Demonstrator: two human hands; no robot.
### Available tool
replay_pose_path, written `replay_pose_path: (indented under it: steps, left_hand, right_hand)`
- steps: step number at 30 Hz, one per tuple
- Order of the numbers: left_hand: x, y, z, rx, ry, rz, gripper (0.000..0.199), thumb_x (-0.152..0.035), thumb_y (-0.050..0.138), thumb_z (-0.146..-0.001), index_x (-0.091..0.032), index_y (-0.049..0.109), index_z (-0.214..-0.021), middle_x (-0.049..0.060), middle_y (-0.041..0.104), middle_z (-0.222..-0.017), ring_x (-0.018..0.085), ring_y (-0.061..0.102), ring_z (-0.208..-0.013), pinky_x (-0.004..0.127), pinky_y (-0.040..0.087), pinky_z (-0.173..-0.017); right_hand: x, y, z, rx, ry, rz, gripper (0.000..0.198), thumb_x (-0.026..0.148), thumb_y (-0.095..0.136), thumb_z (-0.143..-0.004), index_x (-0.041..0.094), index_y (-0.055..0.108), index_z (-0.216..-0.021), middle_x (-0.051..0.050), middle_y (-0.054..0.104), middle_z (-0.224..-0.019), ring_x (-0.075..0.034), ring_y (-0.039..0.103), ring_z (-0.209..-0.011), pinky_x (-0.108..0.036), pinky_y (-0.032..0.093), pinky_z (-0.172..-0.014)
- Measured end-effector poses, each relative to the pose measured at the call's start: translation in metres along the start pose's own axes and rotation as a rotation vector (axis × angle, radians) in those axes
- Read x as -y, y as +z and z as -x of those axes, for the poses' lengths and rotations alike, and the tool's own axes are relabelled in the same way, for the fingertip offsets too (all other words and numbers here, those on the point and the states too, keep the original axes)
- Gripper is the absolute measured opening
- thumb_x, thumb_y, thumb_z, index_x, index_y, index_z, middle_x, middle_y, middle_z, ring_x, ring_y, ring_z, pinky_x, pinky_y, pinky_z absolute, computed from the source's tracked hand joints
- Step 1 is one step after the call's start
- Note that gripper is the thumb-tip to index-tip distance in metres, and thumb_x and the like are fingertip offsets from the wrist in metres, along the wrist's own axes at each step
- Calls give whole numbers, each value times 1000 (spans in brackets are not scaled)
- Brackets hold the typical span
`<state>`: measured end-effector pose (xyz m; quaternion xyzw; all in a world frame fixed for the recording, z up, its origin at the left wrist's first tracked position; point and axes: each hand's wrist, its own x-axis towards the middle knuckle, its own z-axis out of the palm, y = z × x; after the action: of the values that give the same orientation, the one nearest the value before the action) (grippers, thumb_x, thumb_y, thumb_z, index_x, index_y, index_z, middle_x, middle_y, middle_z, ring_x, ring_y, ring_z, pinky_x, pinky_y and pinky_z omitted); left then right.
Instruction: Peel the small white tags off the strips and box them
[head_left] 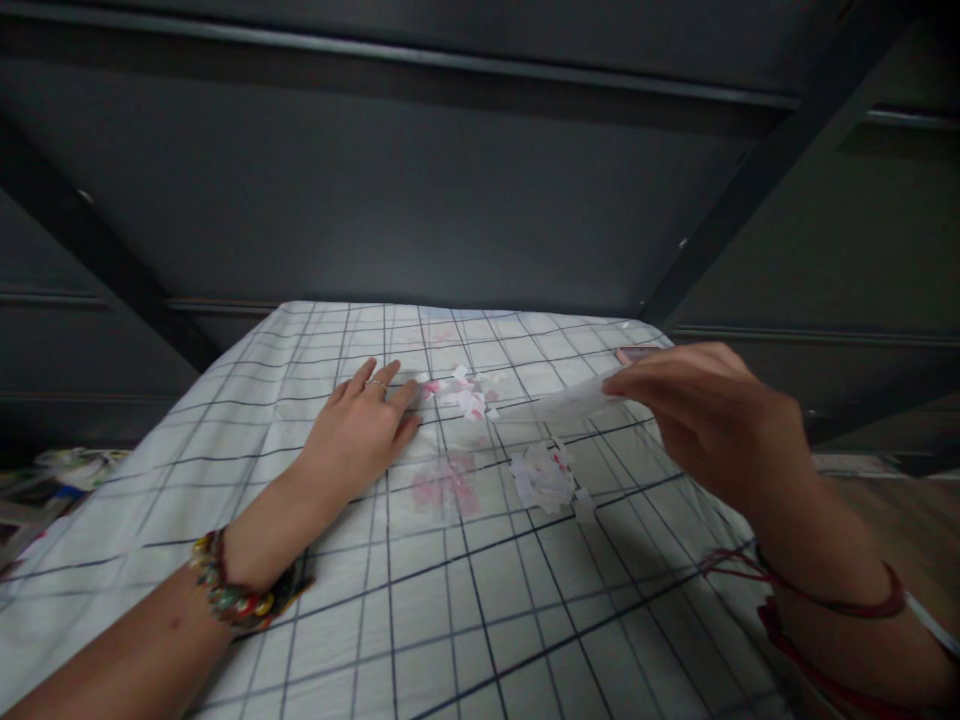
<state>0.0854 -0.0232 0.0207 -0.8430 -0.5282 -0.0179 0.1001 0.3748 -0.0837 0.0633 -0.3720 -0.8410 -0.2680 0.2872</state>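
Note:
My left hand (361,428) lies flat on the checked cloth, fingers apart, its fingertips at the edge of a small heap of torn white and pink paper scraps (471,402). My right hand (709,415) is raised on the other side, with thumb and fingers pinching the edge of a thin, see-through plastic sheet (566,402). From that pinch the sheet slopes down toward the scraps; whether it is a bag I cannot tell. A second pile of paper scraps (544,478) sits nearer to me, below the sheet. Pinkish patches (446,485) show left of this pile.
A white cloth with dark grid lines (337,620) covers the surface. Behind it stands a dark panel with metal rails (420,180). A small dark flat object (639,353) lies partly behind my right hand. Assorted items (75,470) are low at the far left.

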Motion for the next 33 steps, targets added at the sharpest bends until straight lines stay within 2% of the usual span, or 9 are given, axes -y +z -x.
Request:
replay_pose_path:
  steps: [3, 11, 15, 22, 28, 33]
  left_hand:
    - [0, 1, 0, -2, 0, 11, 43, -29, 47, -94, -12, 55, -133, 19, 45, -146, 40, 33, -138, 51, 38, -106]
    - [0, 0, 0, 7, 0, -19, 44, -30, 47, -95, -12, 53, -135, 19, 44, -147, 39, 33, -138, 50, 37, -107]
    - [0, 0, -1, 9, -2, -14, 44, -30, 49, -95, -11, 54, -134, 19, 44, -146, 40, 33, -138, 50, 38, -107]
    - [-1, 0, -2, 24, -14, 1, 44, -29, 51, -94, -11, 53, -134, 18, 44, -147, 39, 31, -139, 51, 37, -108]
    - [0, 0, -1, 20, -12, -15, 44, -30, 50, -95, -11, 54, -134, 18, 44, -147, 39, 32, -139, 50, 36, -108]
    - [0, 1, -1, 15, -5, -13, 44, -30, 48, -95, -12, 53, -135, 18, 44, -147, 39, 32, -139, 50, 37, -107]
  right_hand:
    - [-5, 4, 4, 30, 52, 62, 38, -5, 40, -76, 23, 61, -90, 1, 69, -78, -18, 63, -74, -34, 46, -69]
    - [-5, 8, 5, 68, 43, 10, 37, -3, 38, -78, 21, 65, -87, -1, 69, -76, -18, 63, -70, -34, 46, -69]
    - [1, 4, 1, 84, 0, -31, 35, -2, 39, -81, 22, 64, -86, 2, 67, -73, -14, 61, -64, -30, 45, -62]
    - [1, -1, -2, 33, -51, 36, 32, -3, 42, -81, 19, 63, -87, -1, 69, -75, -16, 62, -66, -31, 47, -64]
    - [11, -1, -6, 43, -61, -84, 32, -4, 43, -83, 21, 62, -89, 1, 70, -76, -14, 64, -70, -28, 47, -63]
    - [5, 2, -2, -4, -8, 47, 32, -2, 41, -82, 21, 61, -89, 0, 70, -76, -17, 63, -68, -32, 46, -63]
